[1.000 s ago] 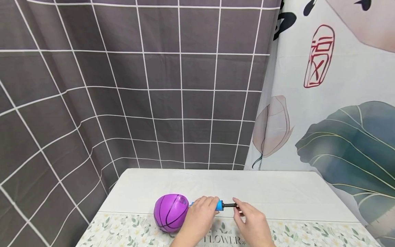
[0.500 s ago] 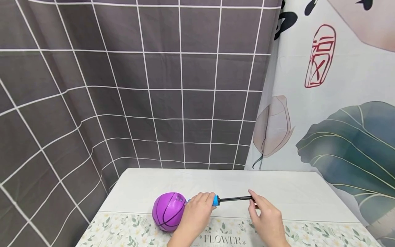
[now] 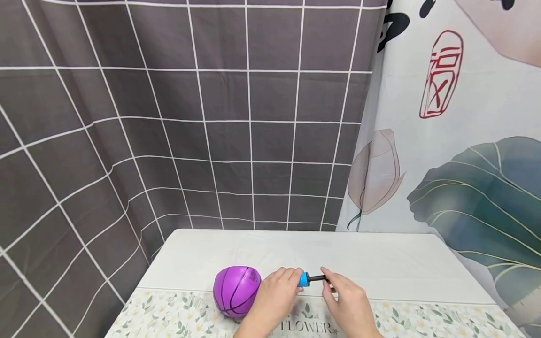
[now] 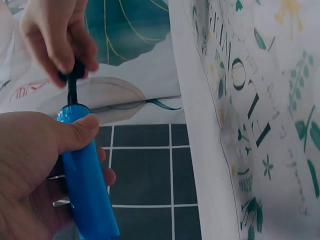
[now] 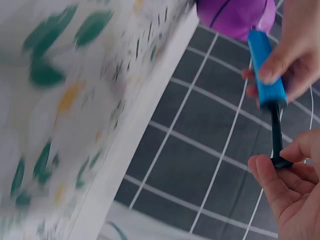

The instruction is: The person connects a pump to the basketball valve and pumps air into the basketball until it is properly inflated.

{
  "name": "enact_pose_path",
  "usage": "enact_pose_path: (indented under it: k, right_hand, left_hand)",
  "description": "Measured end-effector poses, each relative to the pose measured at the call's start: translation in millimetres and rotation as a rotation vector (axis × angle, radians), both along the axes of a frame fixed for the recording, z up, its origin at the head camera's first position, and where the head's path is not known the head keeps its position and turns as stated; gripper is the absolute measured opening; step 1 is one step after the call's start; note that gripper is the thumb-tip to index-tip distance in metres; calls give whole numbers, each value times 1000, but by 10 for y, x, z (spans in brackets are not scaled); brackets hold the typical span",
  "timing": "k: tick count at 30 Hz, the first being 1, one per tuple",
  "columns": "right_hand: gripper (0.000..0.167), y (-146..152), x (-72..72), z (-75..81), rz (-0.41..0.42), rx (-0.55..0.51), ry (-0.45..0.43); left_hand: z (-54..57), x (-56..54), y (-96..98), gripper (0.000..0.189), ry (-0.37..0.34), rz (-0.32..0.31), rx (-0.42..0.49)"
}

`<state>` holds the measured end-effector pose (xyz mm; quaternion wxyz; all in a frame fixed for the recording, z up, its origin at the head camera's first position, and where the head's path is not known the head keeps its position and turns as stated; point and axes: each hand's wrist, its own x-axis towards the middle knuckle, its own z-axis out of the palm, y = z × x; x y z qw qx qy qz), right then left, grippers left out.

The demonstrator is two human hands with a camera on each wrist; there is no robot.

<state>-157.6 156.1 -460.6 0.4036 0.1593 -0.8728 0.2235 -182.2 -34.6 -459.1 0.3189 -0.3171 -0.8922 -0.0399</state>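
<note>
A purple ball [image 3: 235,290] with black basketball lines sits left of the hands; its top looks flattened. In the right wrist view, the tip of a blue hand pump [image 5: 270,82] meets the ball. My left hand [image 3: 275,296] is wrapped round the pump's barrel, thumb along its side. My right hand [image 3: 347,300] pinches the black handle [image 5: 281,162] at the rod's end. A short length of the black rod [image 3: 317,278] shows between barrel and right fingers. In the head view most of the barrel is hidden behind the left hand.
Beneath the hands is a table with a white cloth [image 3: 380,258] and a floral front strip [image 3: 427,319] bearing printed letters. Behind it hangs a dark grid-patterned curtain [image 3: 270,141]. A white curtain with leaf prints [image 3: 477,197] hangs at the right.
The right hand drew the handle out to the right, lengthening the visible rod, then pushed it back left toward the barrel. The left hand and ball shifted only slightly.
</note>
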Motion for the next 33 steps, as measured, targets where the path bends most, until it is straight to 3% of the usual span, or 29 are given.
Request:
enact_pose_path:
  k: [4,9,16,23,28,33]
  right_hand:
    - [40,217,-8,46,-49,2,32]
    - [42,384,4,107,-85,-14,9]
    - [42,106,8,55,-56,-19,31]
    - [35,-180,10,-53,33,33,76]
    - [35,-126,2,-60,40,23,51]
    - [35,116,7,-16,-28,4,39]
  left_hand:
    - [13,-21,-59,40,-24,33,11]
    - [27,-37,-107,41,-38,55,23]
    - [23,-14,-71,42,-4,76,-4]
    - [-5,24,0,36,-10,32,-31]
    - [-25,14,20,38,-13,9,-13]
    - [-18,2,10,42,-34,29,-5]
